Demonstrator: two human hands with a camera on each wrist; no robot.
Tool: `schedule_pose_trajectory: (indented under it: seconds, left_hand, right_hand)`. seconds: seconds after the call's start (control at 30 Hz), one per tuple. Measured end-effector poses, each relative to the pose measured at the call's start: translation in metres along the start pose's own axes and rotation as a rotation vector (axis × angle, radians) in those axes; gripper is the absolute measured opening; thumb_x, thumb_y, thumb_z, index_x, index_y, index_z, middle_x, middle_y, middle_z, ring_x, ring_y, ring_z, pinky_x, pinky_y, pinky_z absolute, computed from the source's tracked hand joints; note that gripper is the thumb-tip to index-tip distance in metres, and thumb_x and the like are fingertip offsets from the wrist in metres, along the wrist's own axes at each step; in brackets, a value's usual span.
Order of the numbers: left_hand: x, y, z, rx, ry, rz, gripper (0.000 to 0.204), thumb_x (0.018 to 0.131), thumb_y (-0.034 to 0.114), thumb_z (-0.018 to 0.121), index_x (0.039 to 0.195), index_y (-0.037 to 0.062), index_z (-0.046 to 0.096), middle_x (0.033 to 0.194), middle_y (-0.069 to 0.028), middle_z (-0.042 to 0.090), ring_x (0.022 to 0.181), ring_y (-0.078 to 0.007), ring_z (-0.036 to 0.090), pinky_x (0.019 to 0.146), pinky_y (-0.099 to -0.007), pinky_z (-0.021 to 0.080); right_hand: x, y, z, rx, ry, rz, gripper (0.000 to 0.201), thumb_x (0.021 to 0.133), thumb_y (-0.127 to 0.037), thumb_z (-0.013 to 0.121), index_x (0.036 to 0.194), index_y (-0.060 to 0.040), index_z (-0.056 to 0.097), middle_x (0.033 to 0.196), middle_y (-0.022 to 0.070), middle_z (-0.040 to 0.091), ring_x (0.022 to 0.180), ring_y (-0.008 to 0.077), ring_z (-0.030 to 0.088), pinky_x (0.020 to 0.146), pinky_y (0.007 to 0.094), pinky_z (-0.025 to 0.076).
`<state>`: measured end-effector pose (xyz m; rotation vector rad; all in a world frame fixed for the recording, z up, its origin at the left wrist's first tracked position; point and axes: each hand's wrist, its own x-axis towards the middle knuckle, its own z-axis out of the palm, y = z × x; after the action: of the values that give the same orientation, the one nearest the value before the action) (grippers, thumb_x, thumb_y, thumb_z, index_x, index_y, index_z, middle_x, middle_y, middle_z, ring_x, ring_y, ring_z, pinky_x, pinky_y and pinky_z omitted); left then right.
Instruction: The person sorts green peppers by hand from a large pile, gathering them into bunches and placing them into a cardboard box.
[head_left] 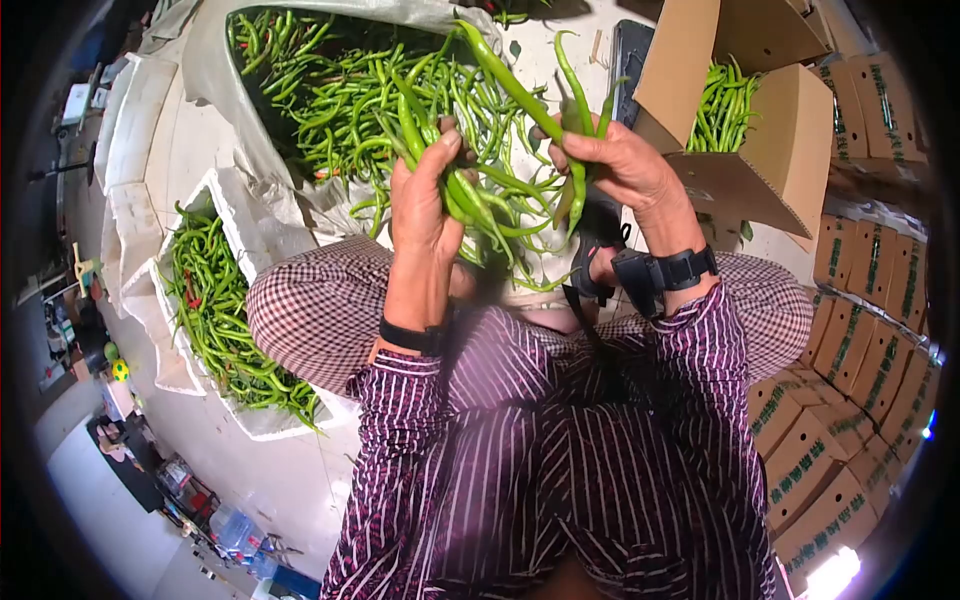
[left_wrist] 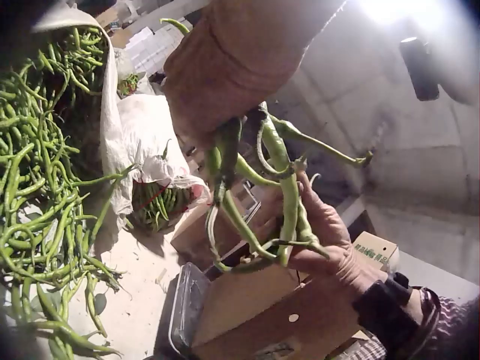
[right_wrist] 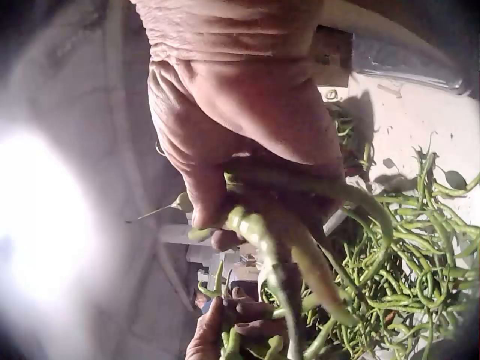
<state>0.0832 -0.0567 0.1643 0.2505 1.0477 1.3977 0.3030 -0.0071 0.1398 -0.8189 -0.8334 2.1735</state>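
Note:
My left hand (head_left: 428, 195) grips a bunch of long green chili peppers (head_left: 470, 200) whose tips fan out over my lap. To its right, my right hand (head_left: 625, 170) holds a few more green peppers between thumb and fingers, one long pepper (head_left: 505, 80) slanting up and left toward the pile. In the left wrist view the right hand (left_wrist: 326, 232) shows behind the dangling peppers (left_wrist: 285, 195). The right wrist view shows peppers (right_wrist: 259, 232) under the right thumb, with the left hand (right_wrist: 217, 330) low behind them.
Ahead lies a large open white sack (head_left: 210, 80) spilling green peppers (head_left: 350, 100). A white foam box (head_left: 270, 425) of peppers stands at the left. An open cardboard box (head_left: 740, 175) with peppers is at the right, beside a dark-rimmed tray (head_left: 630, 65). Stacked cartons (head_left: 870, 270) line the far right.

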Motion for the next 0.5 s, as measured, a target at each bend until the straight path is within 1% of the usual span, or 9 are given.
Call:
schedule_pose_trajectory:
  seconds: [0.07, 0.13, 0.17, 0.2, 0.23, 0.37, 0.43, 0.47, 0.5]
  left_hand:
    - [-0.002, 0.003, 0.002, 0.039, 0.039, 0.031, 0.026, 0.082, 0.008, 0.064, 0.107, 0.0026, 0.056, 0.084, -0.0007, 0.057, 0.069, -0.0088, 0.054, 0.055, -0.0214, 0.047]
    - [-0.001, 0.003, -0.001, 0.037, 0.043, 0.04, 0.026, 0.082, 0.008, 0.065, 0.106, 0.004, 0.057, 0.086, 0.0002, 0.057, 0.069, -0.008, 0.054, 0.055, -0.0215, 0.047]
    - [-0.001, 0.004, -0.001, 0.039, 0.055, 0.051, 0.025, 0.082, 0.009, 0.065, 0.106, 0.0043, 0.057, 0.086, 0.0003, 0.057, 0.069, -0.0079, 0.054, 0.055, -0.0215, 0.047]
    - [0.0, 0.004, -0.004, 0.031, 0.047, 0.053, 0.027, 0.085, 0.01, 0.064, 0.11, 0.0038, 0.058, 0.084, 0.0002, 0.058, 0.067, -0.0081, 0.055, 0.054, -0.0229, 0.049]
    - [0.0, 0.005, -0.004, 0.029, 0.044, 0.064, 0.027, 0.085, 0.01, 0.064, 0.11, 0.0038, 0.058, 0.084, 0.0002, 0.058, 0.067, -0.0081, 0.055, 0.054, -0.0229, 0.049]
    - [0.002, 0.007, -0.005, 0.065, 0.107, 0.121, 0.026, 0.085, 0.01, 0.064, 0.109, 0.0029, 0.058, 0.085, -0.0004, 0.059, 0.066, -0.0082, 0.055, 0.052, -0.0211, 0.048]
    - [0.004, 0.006, -0.008, 0.035, 0.096, 0.146, 0.026, 0.084, 0.011, 0.065, 0.108, 0.0032, 0.057, 0.085, -0.0004, 0.059, 0.065, -0.0081, 0.055, 0.051, -0.0209, 0.047]
    - [0.004, 0.006, -0.009, 0.037, 0.088, 0.134, 0.026, 0.084, 0.011, 0.066, 0.107, 0.004, 0.057, 0.084, -0.0001, 0.059, 0.064, -0.0083, 0.054, 0.05, -0.0211, 0.047]
    - [0.003, 0.006, -0.011, 0.034, 0.083, 0.132, 0.026, 0.084, 0.011, 0.066, 0.107, 0.004, 0.057, 0.084, -0.0001, 0.059, 0.064, -0.0083, 0.054, 0.05, -0.0211, 0.047]
  right_hand:
    - [-0.003, -0.007, 0.01, -0.076, -0.009, -0.03, 0.036, 0.084, -0.016, 0.068, 0.115, -0.0003, 0.058, 0.099, 0.004, 0.061, 0.083, 0.0116, 0.057, 0.08, 0.0254, 0.046]
    - [-0.007, -0.017, 0.022, -0.327, 0.043, -0.047, 0.036, 0.085, -0.018, 0.067, 0.116, -0.0009, 0.058, 0.1, 0.0018, 0.06, 0.085, 0.0107, 0.055, 0.083, 0.0262, 0.044]
    - [-0.008, -0.024, 0.027, -0.517, 0.008, -0.059, 0.039, 0.086, -0.021, 0.065, 0.118, -0.0006, 0.056, 0.103, 0.0012, 0.06, 0.09, 0.0107, 0.054, 0.084, 0.0266, 0.044]
    - [-0.009, -0.028, 0.032, -0.581, 0.007, -0.083, 0.036, 0.087, -0.018, 0.065, 0.119, -0.0026, 0.058, 0.102, -0.0004, 0.061, 0.091, 0.0094, 0.054, 0.083, 0.0268, 0.044]
    - [-0.011, -0.03, 0.035, -0.644, 0.007, -0.109, 0.034, 0.087, -0.014, 0.064, 0.119, -0.0046, 0.059, 0.102, -0.002, 0.063, 0.092, 0.0082, 0.054, 0.083, 0.027, 0.045]
    - [-0.013, -0.028, 0.044, -0.579, 0.041, -0.185, 0.033, 0.086, -0.01, 0.062, 0.119, -0.0041, 0.058, 0.1, 0.0001, 0.063, 0.093, 0.0106, 0.055, 0.082, 0.0283, 0.045]
    - [-0.014, -0.032, 0.047, -1.005, 0.085, -0.422, 0.032, 0.085, -0.005, 0.061, 0.117, -0.0029, 0.058, 0.097, 0.0035, 0.063, 0.092, 0.0131, 0.056, 0.08, 0.0284, 0.046]
    - [-0.014, -0.035, 0.049, -1.088, 0.093, -0.49, 0.03, 0.086, -0.009, 0.06, 0.116, -0.0034, 0.058, 0.096, 0.0055, 0.062, 0.091, 0.0156, 0.057, 0.08, 0.0287, 0.046]
    - [-0.015, -0.043, 0.051, -1.093, 0.096, -0.49, 0.03, 0.086, -0.009, 0.06, 0.116, -0.0034, 0.058, 0.096, 0.0055, 0.062, 0.091, 0.0156, 0.057, 0.08, 0.0287, 0.046]
